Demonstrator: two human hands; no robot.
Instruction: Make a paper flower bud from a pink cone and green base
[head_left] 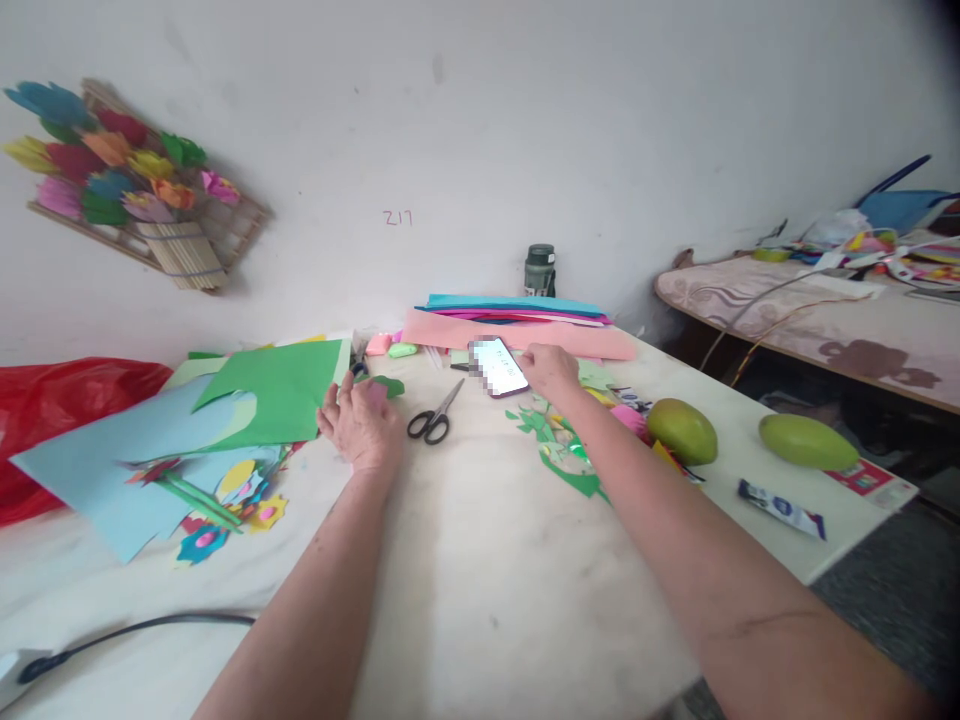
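My left hand (358,422) rests with its fingers apart at the right edge of a green paper sheet (292,385), beside a small green piece (390,385). My right hand (549,370) is at the right side of a phone (498,366) with a lit screen; its fingertips are curled at the phone's edge, and whether they grip it is hard to see. Between the hands lie black-handled scissors (435,415). Green paper scraps (574,475) are spread below my right hand. Paper flowers (204,542) lie left of my left forearm.
Coloured sheets (517,335) and a flask (539,270) stand at the back. Two green fruits (682,431) and a tube (781,508) lie to the right. A red plastic bag (67,430) and a black cable (150,624) are on the left.
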